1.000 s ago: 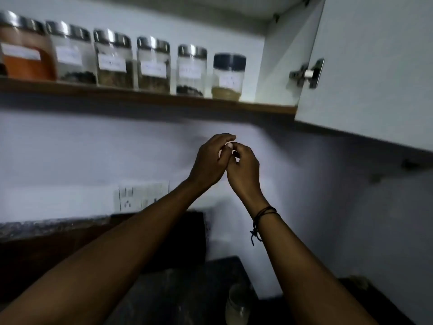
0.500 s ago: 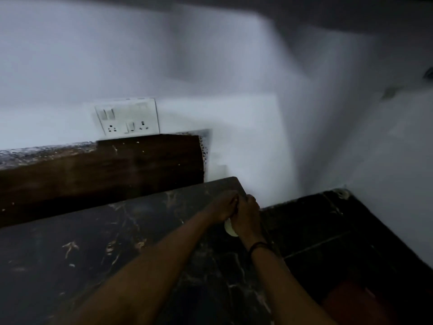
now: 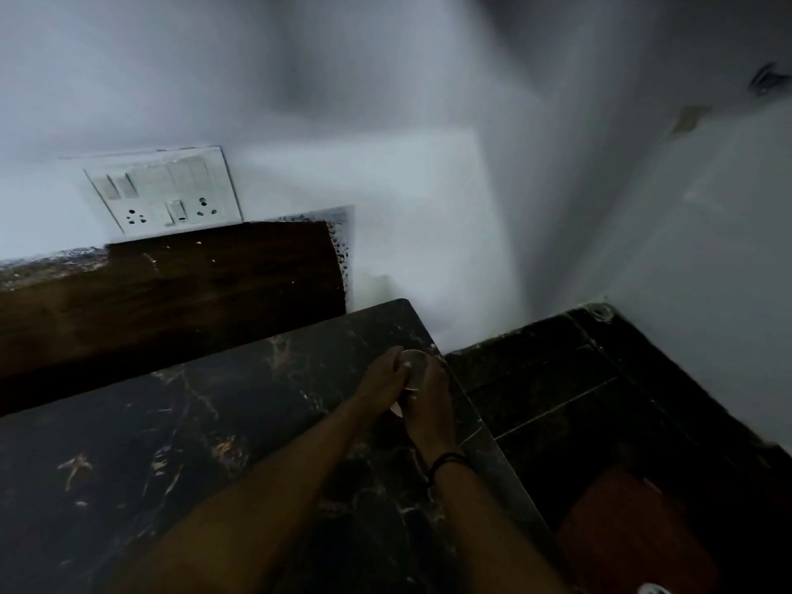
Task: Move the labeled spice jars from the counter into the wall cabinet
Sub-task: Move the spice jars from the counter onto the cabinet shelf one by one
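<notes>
One spice jar (image 3: 414, 367) with a round metal lid stands near the right edge of the dark marble counter (image 3: 180, 426). Both my hands wrap it. My left hand (image 3: 380, 381) grips its left side and my right hand (image 3: 430, 400) covers its right side and front. Only the lid and a sliver of pale jar wall show between my fingers; any label is hidden. The wall cabinet and the jars in it are out of view.
A white switch and socket plate (image 3: 165, 190) sits on the back wall above a dark wooden backsplash (image 3: 171, 285). The counter ends just right of the jar; beyond that lies a dark tiled floor (image 3: 600, 400) and a white side wall (image 3: 707, 250).
One second ago my hands were raised together below the cabinet shelf with its row of jars. The view has dropped to the counter, and both hands have closed around the jar there.
</notes>
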`<state>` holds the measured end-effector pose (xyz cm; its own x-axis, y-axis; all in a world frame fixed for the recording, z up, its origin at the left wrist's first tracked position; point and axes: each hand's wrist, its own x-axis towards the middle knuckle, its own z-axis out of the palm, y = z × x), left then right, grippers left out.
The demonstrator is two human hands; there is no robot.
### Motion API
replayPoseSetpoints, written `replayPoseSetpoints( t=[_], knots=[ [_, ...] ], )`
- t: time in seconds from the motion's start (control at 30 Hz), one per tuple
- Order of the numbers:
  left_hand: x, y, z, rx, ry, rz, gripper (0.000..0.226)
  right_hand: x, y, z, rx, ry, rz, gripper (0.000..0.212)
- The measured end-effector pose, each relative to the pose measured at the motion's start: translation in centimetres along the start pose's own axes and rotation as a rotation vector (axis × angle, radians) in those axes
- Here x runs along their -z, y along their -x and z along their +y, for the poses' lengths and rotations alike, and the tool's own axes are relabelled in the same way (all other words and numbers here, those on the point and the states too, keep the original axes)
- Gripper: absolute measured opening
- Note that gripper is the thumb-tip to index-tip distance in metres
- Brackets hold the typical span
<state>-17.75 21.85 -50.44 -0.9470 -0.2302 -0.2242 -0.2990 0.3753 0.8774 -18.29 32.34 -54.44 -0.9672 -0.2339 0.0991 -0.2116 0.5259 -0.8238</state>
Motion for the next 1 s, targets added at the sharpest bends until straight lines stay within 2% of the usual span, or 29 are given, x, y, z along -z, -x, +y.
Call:
replayPoseSetpoints(
  t=[0.07, 0.13, 0.27, 0.37, 0.43, 0.47, 0.53, 0.6, 0.67, 0.83, 1.0],
  knots=[
    [0.5, 0.6, 0.0, 0.023, 0.075, 0.071, 0.032, 0.5, -0.2, -0.2, -0.094, -0.159, 0.028, 0.067],
    [1.4, 1.1, 0.3, 0.062, 0.174, 0.135, 0.039, 1.3, -0.2, -0.6, -0.098, -0.254, 0.065, 0.076],
    [3.0, 1.8, 0.9, 0.076, 0.25, 0.185, 0.034, 3.8, -0.4, -1.7, -0.037, -0.492, 0.052, 0.057],
    [3.8, 2.8, 1.8, 0.081, 0.44, 0.102, 0.039, 5.3, -0.7, -3.4, -0.157, -0.792, 0.019, 0.038],
    [4.1, 3.5, 2.6, 0.063, 0.544, -0.029, 0.046, 5.7, -1.1, -4.8, -0.262, -0.958, 0.001, 0.019],
    [4.0, 4.0, 3.0, 0.068, 0.606, -0.091, 0.049, 5.8, -1.1, -5.4, -0.311, -1.042, -0.036, 0.02],
    [4.0, 5.2, 3.9, 0.114, 0.706, -0.145, 0.049, 6.2, -0.7, -6.6, -0.42, -1.151, -0.151, 0.044],
    [3.9, 6.0, 4.3, 0.128, 0.744, -0.143, 0.047, 6.6, -0.2, -7.4, -0.464, -1.159, -0.191, 0.055],
    [3.8, 6.5, 4.2, 0.124, 0.764, -0.134, 0.046, 6.7, 0.3, -7.8, -0.45, -1.126, -0.177, 0.055],
    [3.4, 8.2, 3.6, 0.085, 0.808, -0.082, 0.049, 7.3, 2.5, -8.6, -0.342, -1.076, -0.132, 0.02],
    [3.6, 9.2, 5.4, 0.026, 0.827, -0.029, 0.051, 8.9, 3.3, -10.7, -0.292, -1.067, -0.105, 0.006]
  ],
)
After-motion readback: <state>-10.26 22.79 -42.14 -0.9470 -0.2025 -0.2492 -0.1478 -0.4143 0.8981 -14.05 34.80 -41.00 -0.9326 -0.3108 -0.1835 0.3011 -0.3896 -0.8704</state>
